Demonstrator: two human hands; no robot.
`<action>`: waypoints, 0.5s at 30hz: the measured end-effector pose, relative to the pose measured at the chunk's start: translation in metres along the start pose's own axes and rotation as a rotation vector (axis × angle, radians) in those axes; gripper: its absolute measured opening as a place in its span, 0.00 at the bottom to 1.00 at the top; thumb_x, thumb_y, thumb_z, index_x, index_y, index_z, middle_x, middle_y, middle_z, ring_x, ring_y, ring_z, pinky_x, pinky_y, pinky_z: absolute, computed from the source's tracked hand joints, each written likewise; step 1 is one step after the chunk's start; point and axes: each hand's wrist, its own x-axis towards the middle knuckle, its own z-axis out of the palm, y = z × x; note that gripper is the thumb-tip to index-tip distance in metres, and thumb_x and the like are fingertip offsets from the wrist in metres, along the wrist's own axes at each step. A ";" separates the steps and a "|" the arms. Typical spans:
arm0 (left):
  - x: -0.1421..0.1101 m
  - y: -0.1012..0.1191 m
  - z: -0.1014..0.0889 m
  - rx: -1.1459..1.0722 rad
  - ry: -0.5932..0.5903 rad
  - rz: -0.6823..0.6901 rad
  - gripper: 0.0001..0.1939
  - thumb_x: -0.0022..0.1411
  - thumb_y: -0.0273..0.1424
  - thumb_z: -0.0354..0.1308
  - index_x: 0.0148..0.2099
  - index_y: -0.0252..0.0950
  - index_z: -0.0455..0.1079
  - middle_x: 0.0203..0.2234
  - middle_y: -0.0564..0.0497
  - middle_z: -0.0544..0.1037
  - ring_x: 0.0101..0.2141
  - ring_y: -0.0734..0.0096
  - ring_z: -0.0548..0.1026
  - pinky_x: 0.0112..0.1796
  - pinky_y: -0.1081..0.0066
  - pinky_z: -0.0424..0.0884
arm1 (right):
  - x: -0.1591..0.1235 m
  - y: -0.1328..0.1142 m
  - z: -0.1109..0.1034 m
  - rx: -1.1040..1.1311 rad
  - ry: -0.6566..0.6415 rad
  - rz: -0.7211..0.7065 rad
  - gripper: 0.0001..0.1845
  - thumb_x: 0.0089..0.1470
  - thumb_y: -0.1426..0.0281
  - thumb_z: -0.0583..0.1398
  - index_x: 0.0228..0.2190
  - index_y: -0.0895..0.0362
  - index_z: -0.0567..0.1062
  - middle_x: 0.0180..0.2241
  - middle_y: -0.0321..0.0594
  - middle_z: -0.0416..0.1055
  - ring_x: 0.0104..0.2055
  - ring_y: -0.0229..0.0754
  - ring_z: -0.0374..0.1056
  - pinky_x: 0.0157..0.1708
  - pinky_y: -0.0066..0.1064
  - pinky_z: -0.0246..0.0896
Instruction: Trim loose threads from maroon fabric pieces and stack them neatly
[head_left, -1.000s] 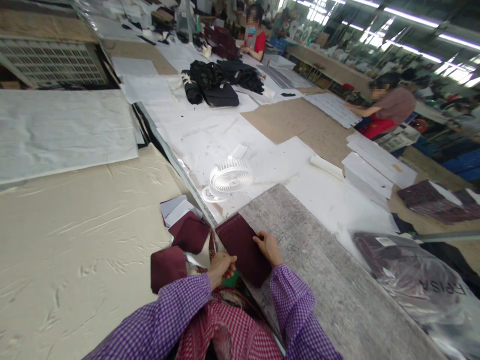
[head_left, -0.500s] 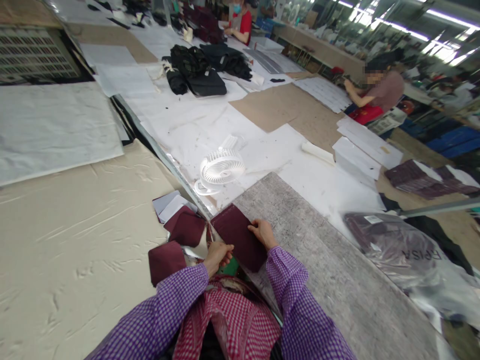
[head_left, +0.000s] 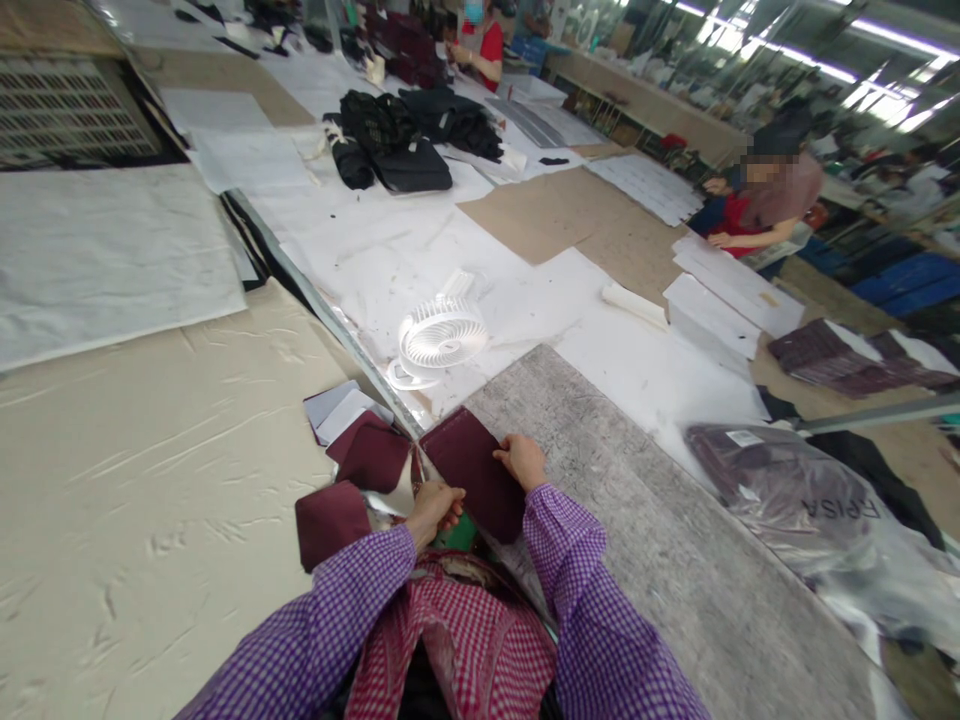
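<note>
A dark maroon fabric piece lies at the corner of the grey board, in front of my body. My right hand has its fingers closed at the piece's right edge, thumb and fingertips against the cloth. Beside the piece's left edge, my left hand is closed in a pinch; whatever is between its fingers is too small to make out. Left of that hand are more maroon pieces, one folded piece and another piece nearer me, with white and grey pieces behind them.
A white fan stands just beyond the grey board. Cream cloth covers the left table. Dark folded garments lie farther back. A plastic-bagged bundle is at right. A co-worker leans over the far right edge.
My right hand has shifted very slightly left along with its sleeve. My left hand has barely moved. At the far right, the co-worker has leaned forward and put a hand toward the white sheets.
</note>
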 end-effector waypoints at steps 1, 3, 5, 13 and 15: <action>0.000 0.000 0.000 0.001 0.000 0.001 0.10 0.53 0.30 0.59 0.23 0.33 0.64 0.13 0.54 0.70 0.11 0.79 0.64 0.13 0.78 0.56 | 0.001 0.002 0.000 0.004 -0.007 -0.003 0.12 0.49 0.63 0.64 0.36 0.53 0.78 0.39 0.45 0.76 0.42 0.50 0.71 0.36 0.33 0.60; 0.000 0.000 0.000 0.004 0.002 0.004 0.10 0.55 0.29 0.58 0.23 0.33 0.64 0.13 0.54 0.70 0.11 0.79 0.64 0.13 0.78 0.56 | 0.002 0.004 0.001 0.014 -0.014 -0.011 0.11 0.49 0.63 0.64 0.35 0.52 0.78 0.38 0.42 0.76 0.42 0.48 0.71 0.35 0.31 0.59; 0.000 0.000 0.001 0.009 0.006 0.010 0.10 0.55 0.29 0.57 0.23 0.33 0.63 0.13 0.53 0.70 0.11 0.79 0.64 0.13 0.78 0.56 | 0.001 0.005 0.002 0.021 -0.011 -0.012 0.10 0.49 0.62 0.63 0.35 0.52 0.77 0.37 0.41 0.76 0.41 0.47 0.71 0.34 0.30 0.58; -0.002 -0.002 -0.005 0.055 0.008 0.042 0.13 0.54 0.33 0.59 0.21 0.33 0.64 0.11 0.54 0.67 0.10 0.77 0.64 0.13 0.77 0.54 | -0.013 0.006 0.010 0.029 0.137 -0.052 0.12 0.52 0.64 0.62 0.39 0.56 0.72 0.41 0.43 0.72 0.42 0.44 0.68 0.37 0.31 0.57; -0.003 -0.003 -0.007 0.058 0.006 0.046 0.14 0.54 0.34 0.60 0.21 0.33 0.64 0.11 0.54 0.67 0.10 0.78 0.64 0.13 0.78 0.54 | -0.016 0.009 0.015 0.043 0.226 -0.112 0.11 0.53 0.66 0.61 0.39 0.57 0.72 0.41 0.44 0.71 0.43 0.44 0.66 0.39 0.31 0.58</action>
